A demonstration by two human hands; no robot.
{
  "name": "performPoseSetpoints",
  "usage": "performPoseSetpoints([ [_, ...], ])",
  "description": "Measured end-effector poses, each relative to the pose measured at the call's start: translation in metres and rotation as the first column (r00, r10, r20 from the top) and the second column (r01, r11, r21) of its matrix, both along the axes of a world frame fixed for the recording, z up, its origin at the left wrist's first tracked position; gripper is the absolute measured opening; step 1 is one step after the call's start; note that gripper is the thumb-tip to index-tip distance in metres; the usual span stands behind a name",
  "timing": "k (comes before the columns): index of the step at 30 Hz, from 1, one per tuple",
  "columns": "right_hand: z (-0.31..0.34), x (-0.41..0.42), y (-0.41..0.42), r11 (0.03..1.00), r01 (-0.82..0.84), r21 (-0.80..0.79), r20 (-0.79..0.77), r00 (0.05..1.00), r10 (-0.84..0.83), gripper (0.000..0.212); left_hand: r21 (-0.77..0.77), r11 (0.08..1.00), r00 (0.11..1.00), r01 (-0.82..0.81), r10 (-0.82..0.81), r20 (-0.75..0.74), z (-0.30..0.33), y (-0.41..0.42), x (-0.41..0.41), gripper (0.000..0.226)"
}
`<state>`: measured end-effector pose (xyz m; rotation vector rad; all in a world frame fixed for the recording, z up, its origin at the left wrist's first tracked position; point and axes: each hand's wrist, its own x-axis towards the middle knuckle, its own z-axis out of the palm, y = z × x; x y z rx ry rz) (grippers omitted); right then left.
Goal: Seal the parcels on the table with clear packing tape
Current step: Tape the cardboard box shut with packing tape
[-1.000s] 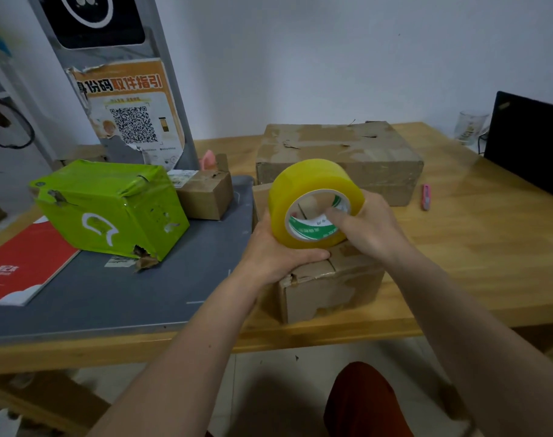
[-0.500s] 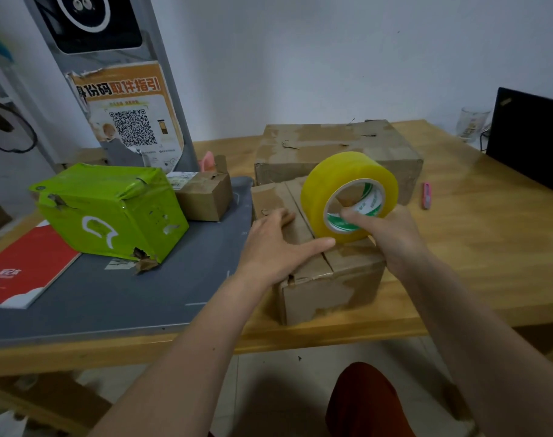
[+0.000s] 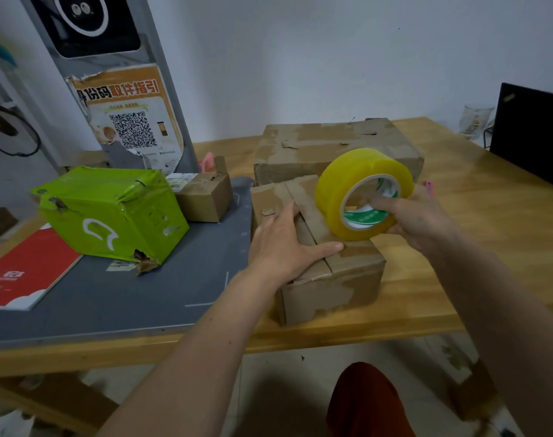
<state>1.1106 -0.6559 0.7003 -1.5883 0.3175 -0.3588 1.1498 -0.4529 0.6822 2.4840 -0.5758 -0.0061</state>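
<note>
Left hand (image 3: 288, 244) lies flat, fingers straight, on top of the near cardboard box (image 3: 329, 275), thumb stretched across the centre seam between its flaps, pressing them down. Right hand (image 3: 417, 219) grips the yellow tape roll (image 3: 362, 192), fingers hooked through the core, roll held on edge just above the box's far right top. No free strip is visible between roll and box; the tape is clear and the view blurred there, so an end may already be stuck down. Judged step: start of sealing this box, flaps held closed, tape being brought to the seam. Next move calls for anchoring the tape end at one end of the seam, then drawing the roll along it while the left hand holds the flaps level. Behind the box, touching it: larger cardboard box (image 3: 338, 146). Left of it: small box (image 3: 206, 197), then green parcel (image 3: 111, 212), both on a grey mat (image 3: 111, 294) on the counter (image 3: 489, 231).
</note>
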Motion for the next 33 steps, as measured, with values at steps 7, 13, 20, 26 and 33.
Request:
performPoseSetpoints([
  [7,-0.004,0.002,-0.013,0.995,-0.026,0.098,-0.012,1.0,0.028,0.021,0.042,0.999,1.0,-0.018,0.018,-0.011,0.003,-0.002,-0.002,0.105],
  [13,-0.005,0.005,-0.033,0.991,0.068,0.115,0.001,0.998,-0.069,0.026,0.061,0.998,1.0,-0.018,0.019,-0.008,0.0,-0.002,0.0,0.106],
  [20,-0.002,0.005,-0.034,0.99,0.14,-0.023,0.003,0.99,-0.14,0.023,0.073,0.997,1.0,-0.019,0.02,-0.01,0.002,-0.003,-0.001,0.107],
  [26,-0.005,-0.005,-0.048,0.95,0.269,-0.157,0.077,0.962,-0.26,0.019,0.042,0.999,1.0,-0.013,0.014,-0.017,0.001,-0.001,-0.002,0.104],
  [33,-0.039,-0.008,-0.051,0.961,0.275,0.021,-0.103,0.957,-0.272,0.011,0.006,1.0,1.0,-0.02,0.02,-0.01,0.0,-0.001,-0.002,0.099],
])
